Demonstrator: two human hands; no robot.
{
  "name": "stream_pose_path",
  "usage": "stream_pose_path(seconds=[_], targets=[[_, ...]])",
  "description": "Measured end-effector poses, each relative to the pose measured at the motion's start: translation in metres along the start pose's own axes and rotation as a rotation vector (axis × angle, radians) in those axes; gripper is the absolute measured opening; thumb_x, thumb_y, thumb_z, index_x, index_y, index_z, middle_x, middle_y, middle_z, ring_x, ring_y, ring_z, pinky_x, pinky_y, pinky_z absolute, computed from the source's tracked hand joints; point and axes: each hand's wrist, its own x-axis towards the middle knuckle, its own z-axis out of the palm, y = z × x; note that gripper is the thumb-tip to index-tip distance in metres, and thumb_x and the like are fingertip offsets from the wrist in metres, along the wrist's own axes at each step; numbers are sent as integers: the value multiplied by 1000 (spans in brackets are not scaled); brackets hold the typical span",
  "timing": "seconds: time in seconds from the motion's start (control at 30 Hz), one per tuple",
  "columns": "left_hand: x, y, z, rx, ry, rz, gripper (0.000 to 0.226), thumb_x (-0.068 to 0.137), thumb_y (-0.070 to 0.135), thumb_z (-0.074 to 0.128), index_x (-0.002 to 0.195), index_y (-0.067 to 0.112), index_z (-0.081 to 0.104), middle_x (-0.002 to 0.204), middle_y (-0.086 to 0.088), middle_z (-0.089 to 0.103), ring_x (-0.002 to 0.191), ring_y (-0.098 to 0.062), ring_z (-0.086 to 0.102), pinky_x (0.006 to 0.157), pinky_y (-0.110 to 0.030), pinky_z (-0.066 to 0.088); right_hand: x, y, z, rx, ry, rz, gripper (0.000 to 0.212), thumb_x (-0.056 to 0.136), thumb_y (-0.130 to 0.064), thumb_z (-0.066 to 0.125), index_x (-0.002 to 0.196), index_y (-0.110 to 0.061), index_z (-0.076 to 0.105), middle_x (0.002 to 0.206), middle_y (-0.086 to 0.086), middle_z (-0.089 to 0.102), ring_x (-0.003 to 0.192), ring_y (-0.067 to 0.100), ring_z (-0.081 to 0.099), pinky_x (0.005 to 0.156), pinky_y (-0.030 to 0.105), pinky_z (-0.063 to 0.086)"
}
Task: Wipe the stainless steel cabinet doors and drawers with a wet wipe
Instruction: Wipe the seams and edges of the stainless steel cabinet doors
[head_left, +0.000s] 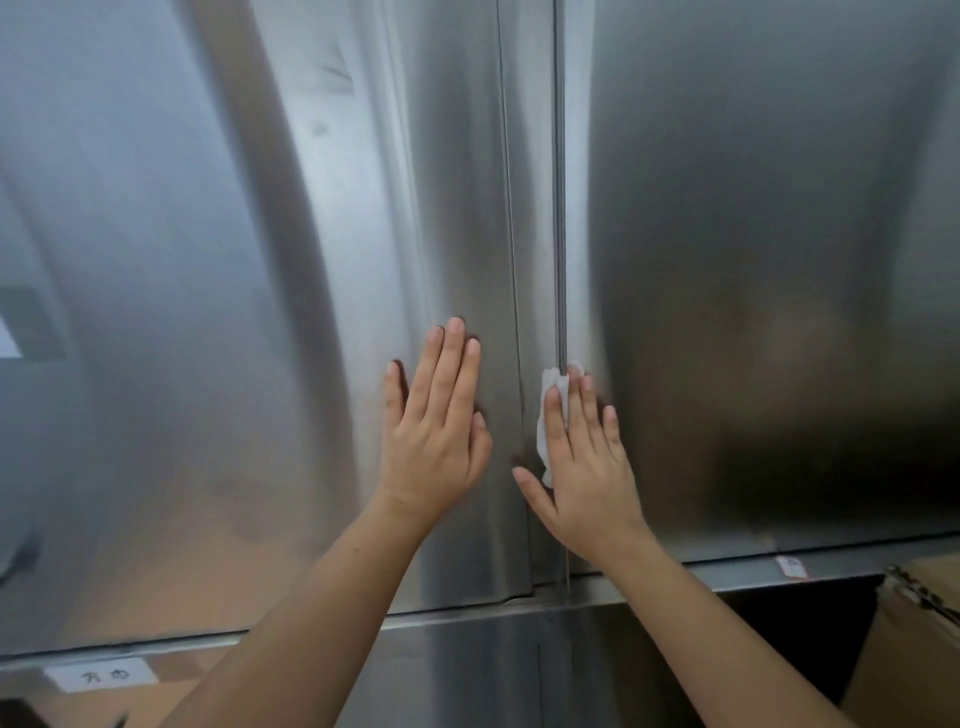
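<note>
Cloth first: the wet wipe sits just right of centre in the lower half of the frame, a thin, limp, white sheet bunched under my right hand. I judge it very light and floppy, likely to fold or slide on smooth metal, so a flat palm with steady pressure suits it better than a pinch. My right fingers are straight and slightly spread on top of it, thumb out to the left, pressing it against the inner edge of the right door, beside the vertical seam. My left hand lies flat on the left door, fingers straight and close together, holding nothing. Both doors are brushed stainless steel, hard, flat and slick-looking, with soft streaky reflections and a rolled edge at the seam. A paper label shows lower left; a cardboard box, matte and creased, sits lower right.
</note>
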Motion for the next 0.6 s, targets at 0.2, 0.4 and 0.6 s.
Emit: stream_pose_path(seconds=[0.2,0.4,0.6], targets=[[46,-10,-6,28,20,18,55,86,19,37,138,0,42,147,-15,32,137,-27,30,109,-51,16,41,-3,-31,-25,72,-10,74,93,-50,28,144,3,19,151,21,11,141,30,10,114,40,4],[86,-25,-15,30,31,27,57,87,20,37,140,1,37,148,-15,32,137,-29,30,109,-52,16,77,-6,-59,-39,143,-13,69,92,-45,27,143,2,21,150,18,10,139,33,13,110,48,10],[129,-39,-25,1,35,23,58,88,23,33,142,1,35,150,-14,29,139,-27,27,111,-48,13,111,-9,-82,-85,124,3,74,92,-53,14,147,-5,2,153,11,-10,142,26,-8,111,35,-14]])
